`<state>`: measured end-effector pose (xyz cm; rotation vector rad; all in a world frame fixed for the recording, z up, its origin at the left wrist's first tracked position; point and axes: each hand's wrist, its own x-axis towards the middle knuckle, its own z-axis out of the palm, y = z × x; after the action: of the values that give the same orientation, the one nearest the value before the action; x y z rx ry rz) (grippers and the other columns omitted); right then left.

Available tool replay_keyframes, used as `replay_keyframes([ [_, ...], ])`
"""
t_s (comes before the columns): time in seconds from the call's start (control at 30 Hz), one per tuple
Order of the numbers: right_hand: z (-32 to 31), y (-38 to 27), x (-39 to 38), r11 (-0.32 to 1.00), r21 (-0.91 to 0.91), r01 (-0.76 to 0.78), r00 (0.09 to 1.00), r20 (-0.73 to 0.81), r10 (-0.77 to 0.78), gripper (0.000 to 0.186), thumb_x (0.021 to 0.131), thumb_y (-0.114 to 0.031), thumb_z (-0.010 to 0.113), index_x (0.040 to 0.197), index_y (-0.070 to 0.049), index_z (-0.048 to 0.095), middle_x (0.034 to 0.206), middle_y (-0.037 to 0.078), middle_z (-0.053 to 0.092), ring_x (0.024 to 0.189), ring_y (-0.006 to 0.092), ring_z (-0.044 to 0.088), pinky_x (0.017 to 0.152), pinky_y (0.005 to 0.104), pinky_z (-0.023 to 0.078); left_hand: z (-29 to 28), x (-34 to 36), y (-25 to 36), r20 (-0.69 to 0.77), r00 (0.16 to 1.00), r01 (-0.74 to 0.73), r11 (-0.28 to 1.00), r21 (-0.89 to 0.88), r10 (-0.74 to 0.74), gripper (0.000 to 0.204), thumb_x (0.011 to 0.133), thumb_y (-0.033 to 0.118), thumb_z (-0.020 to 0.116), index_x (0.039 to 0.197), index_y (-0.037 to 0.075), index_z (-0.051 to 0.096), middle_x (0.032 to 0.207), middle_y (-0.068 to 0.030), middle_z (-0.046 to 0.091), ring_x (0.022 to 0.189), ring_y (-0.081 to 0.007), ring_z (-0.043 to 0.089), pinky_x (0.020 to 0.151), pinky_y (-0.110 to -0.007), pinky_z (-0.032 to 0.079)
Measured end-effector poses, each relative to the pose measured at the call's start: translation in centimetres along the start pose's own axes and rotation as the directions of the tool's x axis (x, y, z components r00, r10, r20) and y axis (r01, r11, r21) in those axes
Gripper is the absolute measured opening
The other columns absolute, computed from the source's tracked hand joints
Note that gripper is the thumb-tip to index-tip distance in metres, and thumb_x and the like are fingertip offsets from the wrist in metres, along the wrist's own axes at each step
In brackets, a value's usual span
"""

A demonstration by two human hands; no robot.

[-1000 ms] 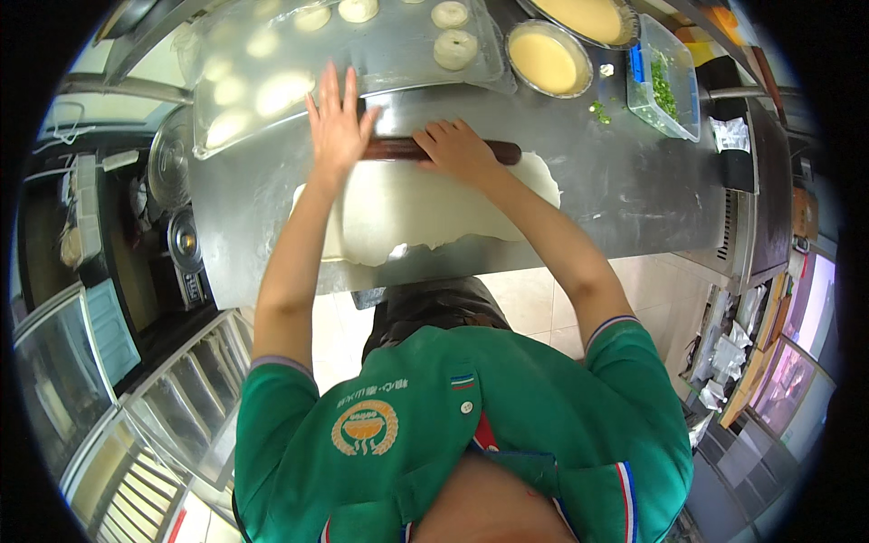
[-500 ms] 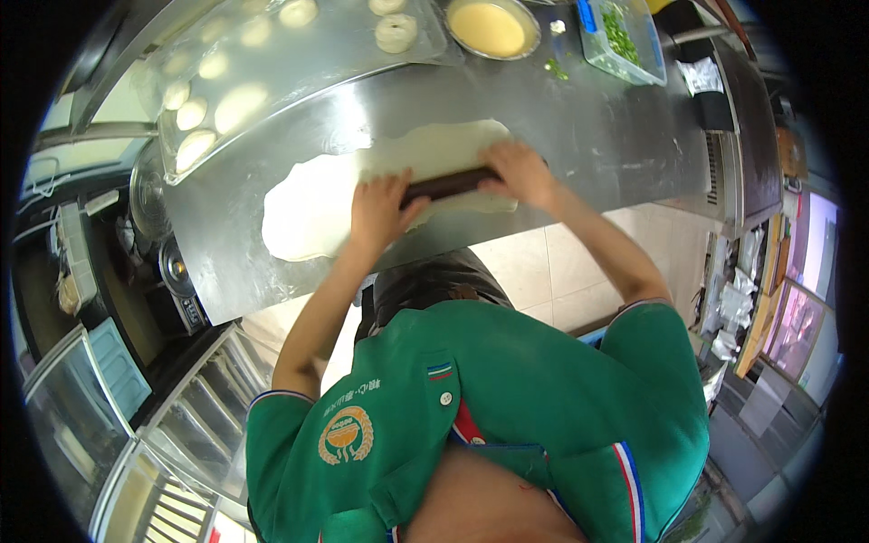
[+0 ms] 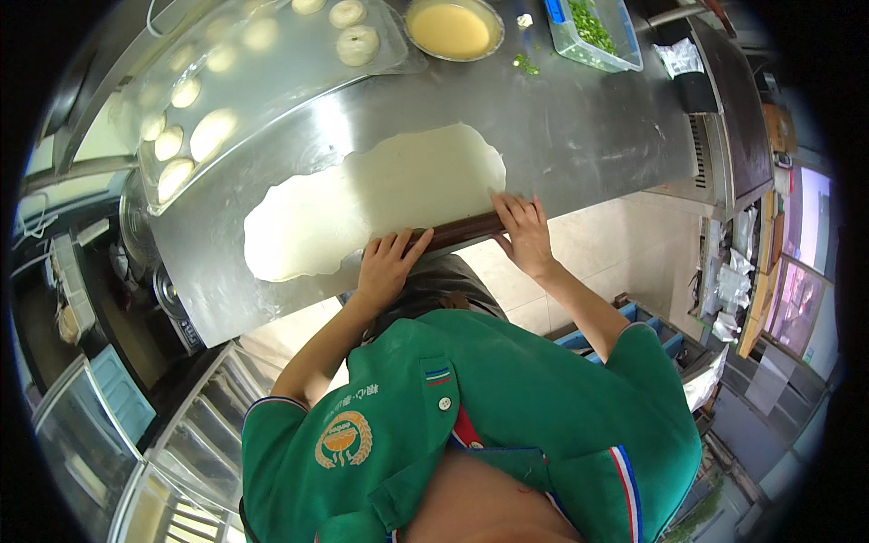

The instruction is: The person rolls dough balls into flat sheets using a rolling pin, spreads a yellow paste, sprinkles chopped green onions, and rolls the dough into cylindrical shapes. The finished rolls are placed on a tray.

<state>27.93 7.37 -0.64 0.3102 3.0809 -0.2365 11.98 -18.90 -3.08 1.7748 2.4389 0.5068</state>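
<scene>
A long, wavy-edged sheet of pale dough (image 3: 371,190) lies on the steel table (image 3: 597,136). A dark brown wooden rolling pin (image 3: 462,231) rests along its near side at the table's front edge. My left hand (image 3: 385,265) grips the pin's left end, fingers over the top. My right hand (image 3: 527,237) holds its right end, fingertips resting over it.
A plastic-covered tray (image 3: 299,72) of dough rounds stands at the back left. Behind are a metal bowl (image 3: 453,29) of yellow batter and a lidless plastic box (image 3: 593,36) of chopped green onion, with scraps nearby. An appliance (image 3: 733,127) adjoins the right end.
Both hands have drawn the rolling pin toward me, from the dough's far part to the table's front edge. The dough's far part is now uncovered, and the view has shifted.
</scene>
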Motion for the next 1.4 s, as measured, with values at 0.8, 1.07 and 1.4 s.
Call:
replay_keyframes([
  [0.8, 6.0, -23.9, 15.0, 0.667, 0.025, 0.744, 0.665, -0.114, -0.738, 0.036, 0.087, -0.024, 0.058, 0.118, -0.006, 0.056, 0.092, 0.005, 0.056, 0.089, 0.0196, 0.056, 0.07, 0.0309, 0.048, -6.5, -15.0, -10.3, -0.179, 0.772, 0.626, 0.778, 0.055, -0.609, 0.068, 0.087, 0.037, 0.067, 0.149, 0.02, 0.044, 0.15, -0.0088, 0.044, 0.135, -0.029, 0.042, 0.115, -0.055, 0.022],
  [1.07, 4.6, -22.5, 22.0, 0.666, -0.026, 0.745, 0.66, -0.11, -0.743, 0.055, 0.081, -0.033, 0.07, 0.126, -0.006, 0.054, 0.104, 0.007, 0.058, 0.098, 0.0241, 0.057, 0.079, 0.0385, 0.048, -6.9, -11.4, -17.8, -0.148, 0.836, 0.548, 0.814, 0.193, -0.528, 0.076, 0.093, 0.054, 0.054, 0.157, 0.021, 0.027, 0.162, -0.008, 0.025, 0.145, -0.0286, 0.032, 0.119, -0.057, 0.017],
  [1.4, 5.8, -22.3, 23.4, 0.755, 0.05, 0.654, 0.756, -0.003, -0.654, 0.047, 0.087, -0.028, 0.064, 0.126, -0.004, 0.052, 0.105, 0.012, 0.06, 0.099, 0.0297, 0.059, 0.079, 0.0415, 0.049, -8.7, -5.5, -25.6, -0.28, 0.817, 0.537, 0.841, 0.056, -0.503, 0.072, 0.096, 0.046, 0.054, 0.156, 0.016, 0.028, 0.163, -0.0099, 0.02, 0.149, -0.0295, 0.022, 0.12, -0.056, 0.014],
])
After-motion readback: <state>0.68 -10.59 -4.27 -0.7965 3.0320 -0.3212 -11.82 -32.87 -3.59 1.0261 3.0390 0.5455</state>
